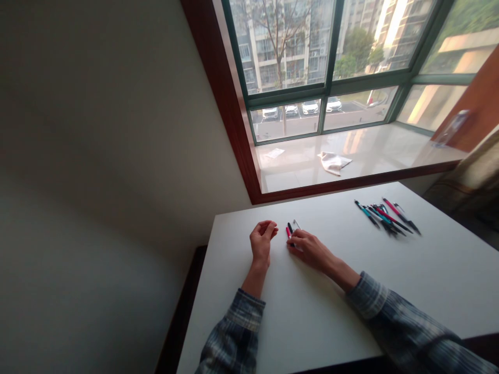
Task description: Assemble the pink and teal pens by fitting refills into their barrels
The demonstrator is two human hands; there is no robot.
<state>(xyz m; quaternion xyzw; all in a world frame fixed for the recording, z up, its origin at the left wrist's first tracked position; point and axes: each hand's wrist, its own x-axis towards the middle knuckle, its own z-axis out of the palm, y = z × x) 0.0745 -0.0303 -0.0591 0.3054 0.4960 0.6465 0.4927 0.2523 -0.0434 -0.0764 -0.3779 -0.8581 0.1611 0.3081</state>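
On the white table, my right hand has its fingers closed over the lower ends of a few pens. A red pen and a black pen stick out beyond the fingertips, side by side. A thin pale pen shows just past the knuckles; whether the fingers grip it is hidden. Just left of these pens is my left hand, its fingers curled and the thumb bent against them. Nothing shows in that hand, and it is apart from the pens.
A loose pile of several pens in teal, black and red lies at the right on the white table. Behind it, the window sill holds a crumpled white cloth and a paper slip. A wall stands at left.
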